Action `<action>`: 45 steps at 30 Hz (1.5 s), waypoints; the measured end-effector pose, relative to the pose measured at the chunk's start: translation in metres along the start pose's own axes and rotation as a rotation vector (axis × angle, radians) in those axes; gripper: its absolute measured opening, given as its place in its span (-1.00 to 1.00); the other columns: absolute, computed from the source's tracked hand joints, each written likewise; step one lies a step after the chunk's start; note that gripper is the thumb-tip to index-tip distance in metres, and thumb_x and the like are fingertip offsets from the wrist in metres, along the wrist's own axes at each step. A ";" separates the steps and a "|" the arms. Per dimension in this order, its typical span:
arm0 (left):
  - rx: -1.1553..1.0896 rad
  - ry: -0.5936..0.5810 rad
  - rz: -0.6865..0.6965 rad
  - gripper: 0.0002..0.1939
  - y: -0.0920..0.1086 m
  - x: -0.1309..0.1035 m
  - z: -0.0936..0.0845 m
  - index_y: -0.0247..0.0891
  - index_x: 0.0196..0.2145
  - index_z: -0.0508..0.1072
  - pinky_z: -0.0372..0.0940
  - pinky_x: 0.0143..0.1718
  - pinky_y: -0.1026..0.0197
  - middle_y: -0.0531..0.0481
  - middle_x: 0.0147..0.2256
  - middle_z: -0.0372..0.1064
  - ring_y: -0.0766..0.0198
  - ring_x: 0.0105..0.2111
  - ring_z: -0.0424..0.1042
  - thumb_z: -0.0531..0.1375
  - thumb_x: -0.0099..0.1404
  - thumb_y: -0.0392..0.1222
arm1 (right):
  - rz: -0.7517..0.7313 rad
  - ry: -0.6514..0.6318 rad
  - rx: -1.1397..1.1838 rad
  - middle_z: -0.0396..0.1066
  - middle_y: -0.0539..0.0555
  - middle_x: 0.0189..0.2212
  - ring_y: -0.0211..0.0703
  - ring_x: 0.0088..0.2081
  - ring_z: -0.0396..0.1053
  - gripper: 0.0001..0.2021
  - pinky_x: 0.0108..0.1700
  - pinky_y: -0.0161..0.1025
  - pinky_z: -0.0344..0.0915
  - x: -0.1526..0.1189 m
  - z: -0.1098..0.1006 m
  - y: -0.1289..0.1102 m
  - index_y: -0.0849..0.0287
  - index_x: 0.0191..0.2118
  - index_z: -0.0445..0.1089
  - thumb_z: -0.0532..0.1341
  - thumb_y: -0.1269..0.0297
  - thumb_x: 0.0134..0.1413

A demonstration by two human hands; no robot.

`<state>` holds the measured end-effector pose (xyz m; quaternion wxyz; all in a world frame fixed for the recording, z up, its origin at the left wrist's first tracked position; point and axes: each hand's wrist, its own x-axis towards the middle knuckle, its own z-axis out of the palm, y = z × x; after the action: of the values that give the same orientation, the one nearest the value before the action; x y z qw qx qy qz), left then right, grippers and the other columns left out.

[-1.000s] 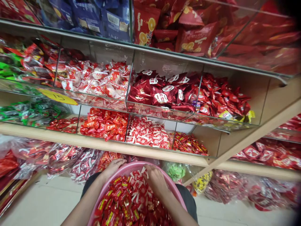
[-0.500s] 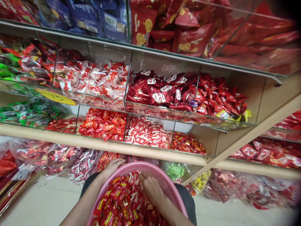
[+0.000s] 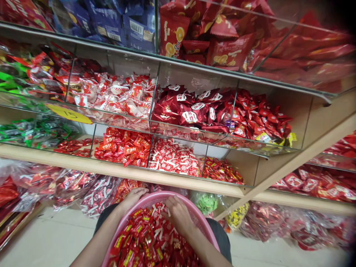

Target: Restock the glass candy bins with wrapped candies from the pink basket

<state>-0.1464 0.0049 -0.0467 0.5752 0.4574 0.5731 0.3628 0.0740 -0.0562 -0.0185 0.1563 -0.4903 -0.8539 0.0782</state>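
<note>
A pink plastic basket stands between my knees, filled with small candies in shiny red wrappers, many with yellow lettering. Among them lie red-and-white wrapped candies, mostly near the far side and middle. My left hand holds the basket's far left rim, fingers laid along the outside edge. Inside the basket, my right hand hovers at the red-and-white candies by the far right wall. Its fingers are bent, with thumb and fingertips apart; the palm side is hidden.
Glass-fronted shelves ahead hold red candies, red-and-white candies and maroon packets. A yellow price tag hangs at left. Clear bags of candies sit on the floor below the wooden shelf edge. A slanted wooden post stands right.
My right hand has lifted slightly and turned, with thumb and fingers now parted above the candies. The left hand keeps its place on the rim. The view has shifted a little.
</note>
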 end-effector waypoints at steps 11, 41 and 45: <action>0.008 -0.005 0.014 -0.75 -0.001 0.001 -0.002 -0.26 -0.36 0.51 0.29 -0.13 0.20 -0.05 -0.26 0.50 0.17 -0.17 0.43 0.24 0.01 -0.06 | -0.221 -0.157 -0.167 0.38 0.11 -0.23 -0.09 -0.14 0.27 -0.76 -0.10 -0.16 0.25 0.029 0.014 -0.010 0.21 -0.20 0.35 0.16 0.17 0.06; -0.029 -0.011 -0.016 -0.73 -0.006 0.004 -0.001 -0.26 -0.34 0.50 0.30 -0.12 0.18 -0.07 -0.28 0.51 0.16 -0.18 0.44 0.23 0.04 -0.05 | 0.570 -0.196 1.679 0.40 0.01 -0.34 -0.31 -0.29 0.35 -0.72 -0.21 -0.35 0.25 0.002 -0.041 0.000 0.18 -0.28 0.39 0.27 0.12 -0.12; -0.026 -0.005 -0.020 -0.72 -0.007 0.004 -0.002 -0.28 -0.31 0.49 0.31 -0.15 0.19 -0.07 -0.28 0.51 0.18 -0.20 0.44 0.23 0.05 -0.06 | 0.499 -0.187 1.515 0.41 0.02 -0.31 -0.23 -0.26 0.36 -0.65 -0.17 -0.26 0.27 -0.001 -0.034 0.002 0.18 -0.20 0.37 0.30 0.17 -0.18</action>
<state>-0.1491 0.0070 -0.0547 0.5861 0.4450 0.5714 0.3633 0.0877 -0.0571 0.0130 0.3521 -0.4187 -0.4438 0.7098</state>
